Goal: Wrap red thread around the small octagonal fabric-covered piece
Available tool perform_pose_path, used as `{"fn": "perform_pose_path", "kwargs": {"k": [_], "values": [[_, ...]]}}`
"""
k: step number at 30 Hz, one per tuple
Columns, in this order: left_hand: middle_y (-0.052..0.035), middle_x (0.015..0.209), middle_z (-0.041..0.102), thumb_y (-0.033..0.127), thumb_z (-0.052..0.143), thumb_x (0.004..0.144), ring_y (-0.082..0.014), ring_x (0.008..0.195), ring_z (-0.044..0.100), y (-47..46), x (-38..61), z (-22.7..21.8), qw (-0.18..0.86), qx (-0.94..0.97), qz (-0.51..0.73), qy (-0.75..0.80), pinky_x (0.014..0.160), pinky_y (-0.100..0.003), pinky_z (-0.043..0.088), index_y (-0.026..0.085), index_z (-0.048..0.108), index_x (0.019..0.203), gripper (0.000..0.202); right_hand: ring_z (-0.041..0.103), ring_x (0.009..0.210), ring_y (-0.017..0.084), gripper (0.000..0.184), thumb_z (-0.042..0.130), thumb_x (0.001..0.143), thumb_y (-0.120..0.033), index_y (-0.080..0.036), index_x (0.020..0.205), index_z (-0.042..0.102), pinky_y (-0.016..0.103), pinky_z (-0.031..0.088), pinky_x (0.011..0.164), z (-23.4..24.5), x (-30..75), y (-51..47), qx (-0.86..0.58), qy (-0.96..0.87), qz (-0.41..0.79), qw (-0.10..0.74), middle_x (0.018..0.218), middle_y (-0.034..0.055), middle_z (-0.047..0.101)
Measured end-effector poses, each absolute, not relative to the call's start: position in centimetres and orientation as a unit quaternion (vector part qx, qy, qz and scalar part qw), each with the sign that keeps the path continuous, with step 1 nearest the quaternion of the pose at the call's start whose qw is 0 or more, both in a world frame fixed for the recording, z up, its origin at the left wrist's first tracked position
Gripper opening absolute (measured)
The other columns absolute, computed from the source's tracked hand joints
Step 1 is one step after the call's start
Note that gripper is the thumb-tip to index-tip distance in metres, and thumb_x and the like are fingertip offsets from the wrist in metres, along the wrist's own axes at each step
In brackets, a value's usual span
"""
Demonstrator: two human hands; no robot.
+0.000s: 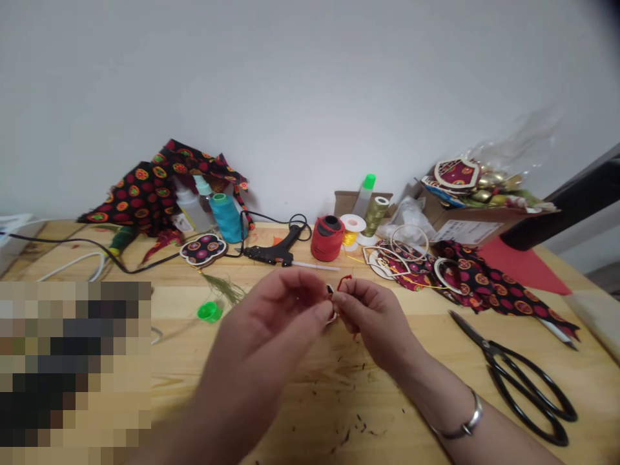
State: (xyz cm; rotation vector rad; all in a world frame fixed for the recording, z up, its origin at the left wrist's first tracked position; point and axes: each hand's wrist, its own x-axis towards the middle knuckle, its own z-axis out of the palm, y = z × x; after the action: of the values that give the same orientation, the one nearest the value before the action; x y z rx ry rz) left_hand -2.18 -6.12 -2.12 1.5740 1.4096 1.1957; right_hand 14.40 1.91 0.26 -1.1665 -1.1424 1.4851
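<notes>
Both my hands meet over the middle of the table. My left hand [271, 336] is curled, its thumb and fingertips closed around a small dark piece with a pale edge [331, 316], mostly hidden behind the fingers. Pinched between the thumb and forefinger of my right hand [372, 316] is a thin red cord [345, 280], whose short loop sticks up above the fingertips. The two thumbs nearly touch at the small piece. A red thread spool [327, 239] stands just behind the hands.
Black scissors [508, 374] lie at right, near patterned cloth [498, 281] and wooden rings. A glue gun [274, 250], a scalloped ornament [203, 250], a green cap [210, 312] and a blue thread cone [227, 218] stand or lie toward the left. Behind, a filled cardboard box [465, 223].
</notes>
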Motion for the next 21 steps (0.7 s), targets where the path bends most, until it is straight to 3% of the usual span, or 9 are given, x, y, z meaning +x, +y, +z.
{"fn": "perform_pose_path", "kwargs": {"k": [4,7,14,21], "values": [[-0.0035,0.106,0.059,0.024,0.048,0.079,-0.0175,0.094,0.056,0.2,0.4,2.1,0.423,0.587,0.457,0.516,0.079,-0.029,0.047,0.022,0.051,0.108,0.029,0.032,0.038,0.004,0.016,0.059,0.070,-0.023,-0.015,0.059,0.051,0.018,0.024,0.037,0.4,14.3,1.8,-0.467,-0.469,0.600,0.450,0.044,-0.0068,0.043],[-0.0054,0.111,0.057,0.022,0.042,0.083,-0.0162,0.101,0.053,0.8,0.7,1.6,0.428,0.619,0.426,0.502,0.086,-0.029,0.043,0.020,0.048,0.113,0.031,0.033,0.039,0.004,0.014,0.059,0.069,-0.022,-0.014,0.059,0.052,0.017,0.024,0.037,0.3,14.2,1.8,-0.470,-0.467,0.599,0.450,0.046,-0.0061,0.044],[-0.0033,0.108,0.059,0.018,0.043,0.081,-0.0158,0.096,0.053,0.2,0.4,0.1,0.367,0.700,0.398,0.466,0.084,-0.027,0.041,0.022,0.054,0.106,0.028,0.036,0.040,0.004,0.010,0.059,0.067,-0.019,-0.013,0.059,0.057,0.017,0.026,0.037,0.3,13.9,1.7,-0.478,-0.471,0.591,0.448,0.049,-0.0044,0.051],[-0.0003,0.083,0.066,0.023,0.045,0.080,-0.0142,0.075,0.058,0.7,0.1,0.3,0.416,0.671,0.378,0.483,0.068,-0.023,0.044,0.021,0.063,0.091,0.022,0.036,0.037,0.004,0.011,0.061,0.066,-0.020,-0.014,0.058,0.057,0.017,0.026,0.036,0.5,13.8,1.8,-0.496,-0.471,0.576,0.447,0.047,-0.0052,0.050]]}}
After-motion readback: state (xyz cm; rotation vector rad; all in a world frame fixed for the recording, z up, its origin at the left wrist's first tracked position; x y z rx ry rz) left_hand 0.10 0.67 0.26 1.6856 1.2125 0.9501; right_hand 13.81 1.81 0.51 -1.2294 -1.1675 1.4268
